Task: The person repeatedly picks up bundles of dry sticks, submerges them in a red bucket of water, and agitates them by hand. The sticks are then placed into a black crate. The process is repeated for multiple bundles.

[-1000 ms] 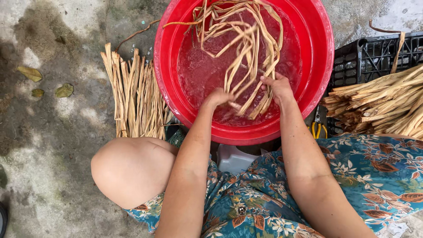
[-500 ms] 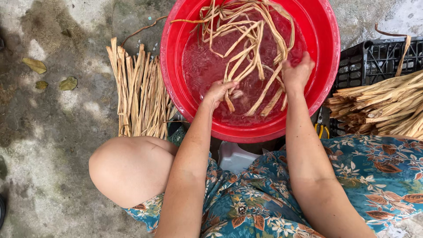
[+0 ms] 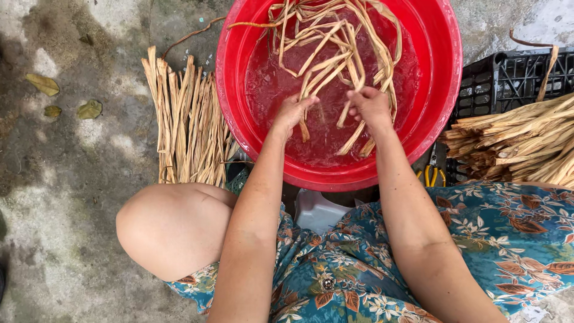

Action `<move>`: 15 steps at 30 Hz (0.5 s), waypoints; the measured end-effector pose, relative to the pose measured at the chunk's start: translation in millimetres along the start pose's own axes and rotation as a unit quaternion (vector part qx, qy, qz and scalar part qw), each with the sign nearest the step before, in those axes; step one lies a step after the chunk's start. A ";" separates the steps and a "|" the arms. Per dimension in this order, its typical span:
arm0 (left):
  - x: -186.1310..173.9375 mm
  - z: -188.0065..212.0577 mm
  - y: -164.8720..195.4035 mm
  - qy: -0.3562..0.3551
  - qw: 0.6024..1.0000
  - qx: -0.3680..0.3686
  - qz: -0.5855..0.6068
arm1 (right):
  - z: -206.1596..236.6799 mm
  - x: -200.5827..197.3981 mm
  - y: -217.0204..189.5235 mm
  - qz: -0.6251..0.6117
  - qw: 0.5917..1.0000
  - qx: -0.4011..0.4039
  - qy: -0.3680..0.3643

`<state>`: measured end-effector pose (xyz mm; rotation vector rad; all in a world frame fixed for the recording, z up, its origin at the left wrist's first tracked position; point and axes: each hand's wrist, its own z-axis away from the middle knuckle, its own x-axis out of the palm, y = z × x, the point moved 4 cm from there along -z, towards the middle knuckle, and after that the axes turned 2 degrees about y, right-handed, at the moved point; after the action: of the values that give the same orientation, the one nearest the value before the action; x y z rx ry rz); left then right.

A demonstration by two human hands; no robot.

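Far left on the concrete floor: a few fallen leaves. Next, a flat bundle of dry pale strips lying on the floor, touching the left wall of the red basin. Basin holds water and a tangle of soaked strips. Left hand is in the basin near its front edge, fingers pinched narrow on one strip end. Right hand just beside it, closed around a few wet strips that hang down into the water. Right of the basin: black plastic crate with a pile of dry strips across it; yellow-handled pliers at the crate's front corner.
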<state>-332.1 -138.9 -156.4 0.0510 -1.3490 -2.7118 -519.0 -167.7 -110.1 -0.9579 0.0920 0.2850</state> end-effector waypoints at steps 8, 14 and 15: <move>0.0 4.3 -8.1 -0.030 0.996 -0.012 0.085 | 12.3 24.8 -19.9 0.227 0.966 0.000 -0.121; -5.2 0.9 -6.9 -0.073 0.977 -0.063 0.188 | 16.7 42.0 -10.1 0.271 0.946 -0.039 -0.171; -11.1 -0.2 -3.8 -0.037 0.989 -0.041 0.134 | 15.4 36.4 -13.2 0.265 0.947 -0.059 -0.170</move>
<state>-321.4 -135.5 -159.8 -0.2248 -1.1634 -2.5595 -481.2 -155.1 -98.2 -0.9771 0.0145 0.9578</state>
